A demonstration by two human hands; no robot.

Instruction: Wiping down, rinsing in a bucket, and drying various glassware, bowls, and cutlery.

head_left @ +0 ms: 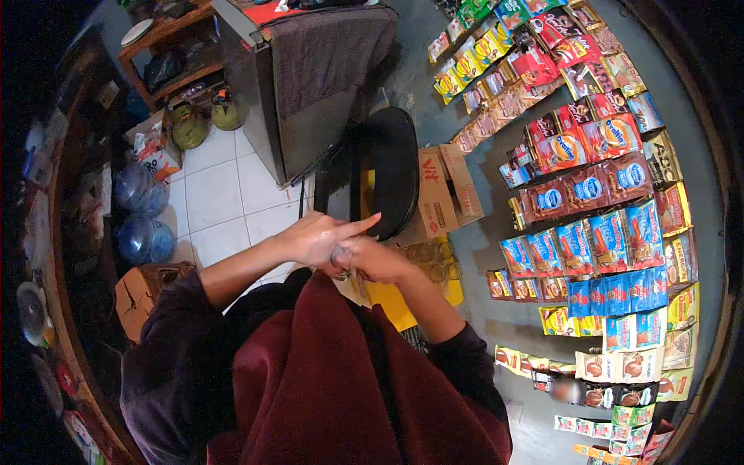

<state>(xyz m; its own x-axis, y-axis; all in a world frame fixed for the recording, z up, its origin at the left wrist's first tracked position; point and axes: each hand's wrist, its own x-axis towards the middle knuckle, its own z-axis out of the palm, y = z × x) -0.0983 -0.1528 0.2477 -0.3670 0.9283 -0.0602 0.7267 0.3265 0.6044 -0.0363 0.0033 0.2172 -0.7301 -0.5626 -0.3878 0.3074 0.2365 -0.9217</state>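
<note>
My two hands meet in front of my chest, in the middle of the head view. My left hand (316, 234) lies against the right one, with one finger stretched out toward the right; its other fingers are mostly hidden. My right hand (376, 260) is closed, its fingers bent in under the left hand. A small bluish-grey sheen shows where the hands touch; I cannot make out whether it is an object. Just beyond them stands a black chair (395, 174) with a rounded back.
Strips of sachets (585, 244) hang along the wall at right. A cardboard box (438, 194) stands beside the chair, near glass jars (434, 271) on a yellow surface. A cloth-covered refrigerator (310, 101), green gas cylinders (188, 125) and blue water jugs (146, 239) are farther left.
</note>
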